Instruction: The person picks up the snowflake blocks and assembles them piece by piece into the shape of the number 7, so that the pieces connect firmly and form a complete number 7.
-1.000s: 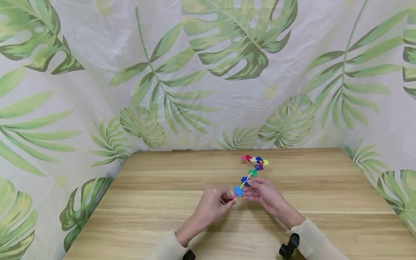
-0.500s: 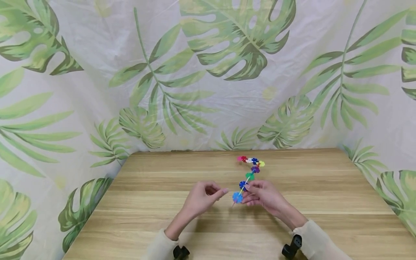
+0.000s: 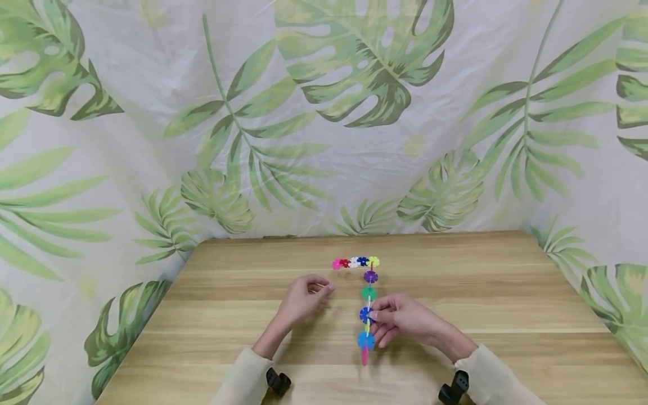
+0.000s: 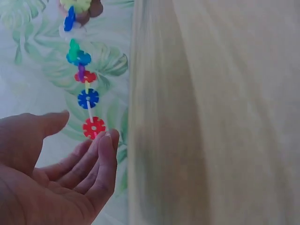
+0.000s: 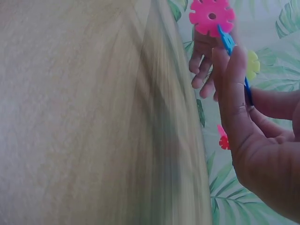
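A bent chain of colourful notched plastic discs is held above the table by my right hand [image 3: 405, 320]. Its thumb and fingers pinch a dark blue disc [image 3: 365, 315]. A light blue disc [image 3: 366, 341] and a pink disc [image 5: 212, 16] form the near end. Beyond the pinch run a green disc [image 3: 368, 293], a purple disc [image 3: 371, 277] and a yellow disc [image 3: 373, 261]. There the chain turns left, ending in red and pink discs. Apart from it in the head view, my left hand [image 3: 304, 301] has loosely bent fingers and holds nothing; the left wrist view shows thumb and fingers spread.
The wooden table [image 3: 243, 360] spreads under both hands. Behind it hangs a pale cloth [image 3: 354, 169] printed with green leaves. Each wrist carries a small black camera, one at the left cuff [image 3: 243, 371] and one at the right cuff [image 3: 493, 374].
My left hand has let go of the pink disc at the near end and moved left. My right hand has swung the chain: its near end came closer, its far end moved left.
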Demonstrator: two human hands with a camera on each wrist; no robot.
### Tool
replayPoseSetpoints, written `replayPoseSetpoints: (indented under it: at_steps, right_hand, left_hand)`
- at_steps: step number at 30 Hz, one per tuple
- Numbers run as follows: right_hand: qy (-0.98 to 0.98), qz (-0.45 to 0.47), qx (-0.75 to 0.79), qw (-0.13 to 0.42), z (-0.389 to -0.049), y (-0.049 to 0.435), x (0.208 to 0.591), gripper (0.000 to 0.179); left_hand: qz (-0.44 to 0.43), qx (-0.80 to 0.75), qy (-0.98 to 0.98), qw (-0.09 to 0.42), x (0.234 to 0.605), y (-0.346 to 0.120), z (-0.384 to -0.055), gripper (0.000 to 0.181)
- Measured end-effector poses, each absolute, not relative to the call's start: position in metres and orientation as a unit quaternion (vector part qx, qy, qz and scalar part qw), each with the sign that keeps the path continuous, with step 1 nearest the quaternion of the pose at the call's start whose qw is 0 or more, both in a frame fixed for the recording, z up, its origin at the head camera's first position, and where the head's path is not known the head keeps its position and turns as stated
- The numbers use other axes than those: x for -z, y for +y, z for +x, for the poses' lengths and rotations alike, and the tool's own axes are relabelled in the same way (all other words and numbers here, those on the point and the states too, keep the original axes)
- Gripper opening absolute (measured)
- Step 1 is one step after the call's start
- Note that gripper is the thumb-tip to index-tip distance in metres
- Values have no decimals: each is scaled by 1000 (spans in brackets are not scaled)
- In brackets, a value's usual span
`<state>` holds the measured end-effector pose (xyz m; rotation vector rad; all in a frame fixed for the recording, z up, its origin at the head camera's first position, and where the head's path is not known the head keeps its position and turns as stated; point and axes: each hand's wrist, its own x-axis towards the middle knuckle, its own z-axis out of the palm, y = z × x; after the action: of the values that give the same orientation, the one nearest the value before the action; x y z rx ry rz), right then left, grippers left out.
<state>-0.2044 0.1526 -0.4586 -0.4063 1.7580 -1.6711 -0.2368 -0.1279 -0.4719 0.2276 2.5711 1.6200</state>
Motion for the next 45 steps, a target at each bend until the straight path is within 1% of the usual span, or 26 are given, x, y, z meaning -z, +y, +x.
replayPoseSetpoints:
  at_steps: [4, 7, 15, 26, 33, 38, 45]
  right_hand:
    - [676, -168, 630, 343, -205, 153, 460, 20]
    - [676, -172, 625, 351, -205, 153, 461, 20]
    - [677, -180, 616, 362, -205, 152, 466, 16]
    - [680, -172, 610, 370, -207, 153, 470, 17]
    - [696, -150, 603, 360, -207, 152, 475, 17]
    - [701, -132, 602, 357, -207, 151, 478, 15]
    - [711, -112, 597, 355, -211, 151, 480, 11]
  left_hand:
    - [23, -600, 795, 88, 478, -130, -245, 38]
    - [-3, -626, 773, 106, 481, -131, -251, 40]
    - [-43, -688, 709, 150, 489, -135, -267, 42]
    - [-59, -697, 703, 129, 493, -136, -276, 31]
    - [-60, -664, 735, 126, 492, -137, -280, 29]
    - [-50, -638, 757, 133, 491, -136, -280, 28]
    - [-45, -614, 778, 128, 491, -134, -285, 25]
